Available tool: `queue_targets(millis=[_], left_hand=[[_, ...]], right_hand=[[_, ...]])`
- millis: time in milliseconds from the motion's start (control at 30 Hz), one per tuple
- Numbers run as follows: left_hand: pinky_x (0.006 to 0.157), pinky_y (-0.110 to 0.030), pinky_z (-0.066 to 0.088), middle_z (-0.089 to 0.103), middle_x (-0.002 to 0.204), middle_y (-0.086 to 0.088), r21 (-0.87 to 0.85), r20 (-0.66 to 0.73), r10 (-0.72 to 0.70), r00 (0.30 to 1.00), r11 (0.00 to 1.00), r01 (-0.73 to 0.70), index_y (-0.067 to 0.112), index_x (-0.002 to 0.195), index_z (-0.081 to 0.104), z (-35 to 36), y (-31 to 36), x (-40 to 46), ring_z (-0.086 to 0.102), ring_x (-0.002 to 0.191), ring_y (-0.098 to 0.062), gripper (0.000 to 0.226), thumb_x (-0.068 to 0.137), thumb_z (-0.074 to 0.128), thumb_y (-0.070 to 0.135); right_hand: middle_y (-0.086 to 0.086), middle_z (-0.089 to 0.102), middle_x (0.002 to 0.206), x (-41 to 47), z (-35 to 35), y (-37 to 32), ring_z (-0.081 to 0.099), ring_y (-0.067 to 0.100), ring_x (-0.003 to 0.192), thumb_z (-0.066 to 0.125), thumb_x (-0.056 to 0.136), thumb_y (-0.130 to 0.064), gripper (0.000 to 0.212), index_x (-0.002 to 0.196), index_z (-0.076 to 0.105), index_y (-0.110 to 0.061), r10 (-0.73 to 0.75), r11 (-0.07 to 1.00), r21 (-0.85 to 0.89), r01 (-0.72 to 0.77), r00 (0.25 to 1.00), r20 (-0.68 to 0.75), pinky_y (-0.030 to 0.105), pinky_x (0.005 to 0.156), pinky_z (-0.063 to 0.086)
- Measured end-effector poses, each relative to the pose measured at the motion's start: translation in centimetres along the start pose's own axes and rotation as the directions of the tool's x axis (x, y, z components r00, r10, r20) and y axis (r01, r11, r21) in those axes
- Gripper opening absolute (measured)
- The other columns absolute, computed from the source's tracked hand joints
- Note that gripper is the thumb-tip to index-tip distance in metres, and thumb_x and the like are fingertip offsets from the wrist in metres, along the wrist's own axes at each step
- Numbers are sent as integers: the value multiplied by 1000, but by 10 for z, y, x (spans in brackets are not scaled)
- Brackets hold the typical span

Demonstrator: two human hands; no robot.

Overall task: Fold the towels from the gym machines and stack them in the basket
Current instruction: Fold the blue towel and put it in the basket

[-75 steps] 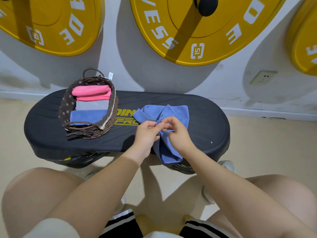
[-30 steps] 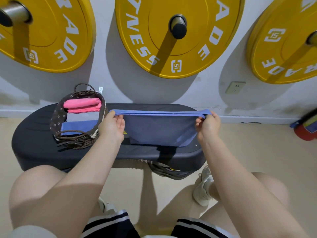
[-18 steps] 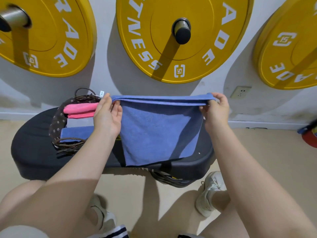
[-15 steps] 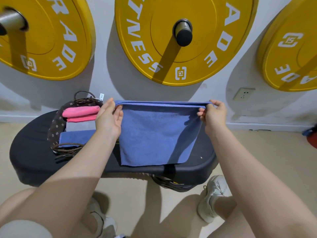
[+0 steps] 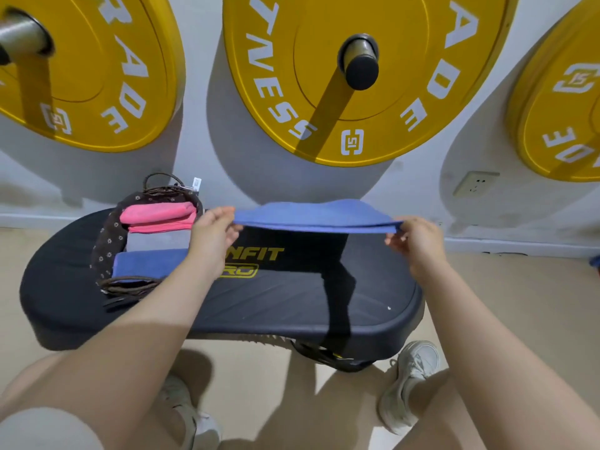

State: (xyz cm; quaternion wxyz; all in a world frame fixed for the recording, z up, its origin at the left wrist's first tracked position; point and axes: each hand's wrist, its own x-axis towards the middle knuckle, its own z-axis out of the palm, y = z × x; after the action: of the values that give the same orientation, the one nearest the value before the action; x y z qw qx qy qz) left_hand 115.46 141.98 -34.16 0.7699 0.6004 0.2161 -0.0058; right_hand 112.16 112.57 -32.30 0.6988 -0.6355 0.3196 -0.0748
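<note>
A blue towel [image 5: 313,214] is stretched flat in the air above the black bench pad [image 5: 292,303], doubled so two layers show at its near edge. My left hand [image 5: 212,237] pinches its left end and my right hand [image 5: 414,237] pinches its right end. To the left, on the pad, stands a dark wicker basket [image 5: 107,241] with a flowered lining. Inside it lie a folded pink towel [image 5: 157,216], a grey towel [image 5: 156,240] and a folded blue towel [image 5: 146,263]. My left forearm covers the basket's right rim.
Three yellow weight plates [image 5: 357,76] hang on pegs on the white wall behind the bench. A wall socket [image 5: 475,183] sits at the right. My knees and white sneakers [image 5: 407,381] are on the beige floor below the pad's front edge.
The towel hung down from my hands as a sheet half a second ago. Now its lower part has swung away and it lies level between my hands, slightly lower.
</note>
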Motion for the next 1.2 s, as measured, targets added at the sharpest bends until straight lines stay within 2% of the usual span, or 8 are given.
queue_targets(millis=[100, 300, 467, 667, 733, 900, 1100, 1200], left_hand=[[59, -19, 39, 57, 74, -2, 384, 11, -46, 999, 922, 38, 19, 74, 56, -21, -40, -3, 52, 61, -9, 25, 93, 46, 7], [57, -23, 35, 50, 63, -11, 757, -19, -298, 954, 619, 209, 8, 77, 57, -54, -81, -19, 45, 53, -23, 6, 77, 55, 2], [75, -26, 42, 62, 83, -6, 938, 157, -306, 939, 345, -45, 7, 84, 68, -66, -86, -28, 55, 79, -23, 17, 70, 67, -3], [60, -25, 34, 52, 64, -1, 823, 183, -158, 970, 564, -63, 10, 66, 57, -60, -94, -2, 45, 66, -17, 18, 81, 68, 7], [67, -28, 33, 51, 72, -7, 711, 157, -164, 974, 703, 4, 7, 70, 55, -56, -100, 9, 43, 72, -17, 17, 83, 65, 8], [75, -33, 38, 56, 77, -5, 581, 105, -224, 969, 805, 123, 11, 73, 53, -41, -113, 41, 48, 74, -19, 23, 95, 50, 13], [61, -31, 23, 33, 68, -3, 733, 115, -123, 986, 680, -1, 15, 67, 32, -20, -118, 90, 30, 66, -18, 31, 96, 41, 18], [73, -30, 28, 45, 88, -3, 767, 173, -71, 982, 635, -89, 6, 87, 47, -7, -125, 108, 38, 83, -16, 23, 99, 35, 21]], right_hand=[[10, 61, 61, -3, -19, 35, 62, 13, 43, 35, 88, 1, 29, 78, 60, -8, 181, 948, -277, -156, 981, 66, 24, 54, 52], [15, 65, 82, -32, -39, 90, 61, 28, 79, 49, 89, -1, 20, 101, 65, -2, 396, 695, -689, -203, 909, 131, 23, 54, 47], [13, 62, 81, -35, -53, 105, 58, 25, 75, 65, 83, -7, 8, 90, 64, -4, 386, 544, -830, -121, 915, 120, 28, 64, 50], [5, 46, 60, -14, -49, 110, 39, 18, 56, 54, 88, -9, 14, 75, 58, -7, 197, 674, -737, -48, 973, 117, 26, 50, 29], [6, 50, 67, -3, -44, 113, 42, 20, 64, 52, 89, -10, 12, 79, 58, -7, 176, 729, -680, -78, 981, 76, 27, 53, 31], [9, 57, 90, 30, -23, 123, 48, 23, 84, 41, 98, -22, 24, 96, 57, -5, 123, 807, -586, -74, 991, 45, 32, 69, 37], [-1, 42, 69, 83, 9, 134, 35, 12, 61, 36, 99, -19, 30, 71, 40, -12, 61, 762, -647, -27, 998, 30, 26, 51, 26], [0, 41, 69, 107, 18, 144, 34, 11, 59, 33, 99, -17, 33, 67, 32, -15, 80, 735, -675, -57, 997, 2, 26, 50, 24]])
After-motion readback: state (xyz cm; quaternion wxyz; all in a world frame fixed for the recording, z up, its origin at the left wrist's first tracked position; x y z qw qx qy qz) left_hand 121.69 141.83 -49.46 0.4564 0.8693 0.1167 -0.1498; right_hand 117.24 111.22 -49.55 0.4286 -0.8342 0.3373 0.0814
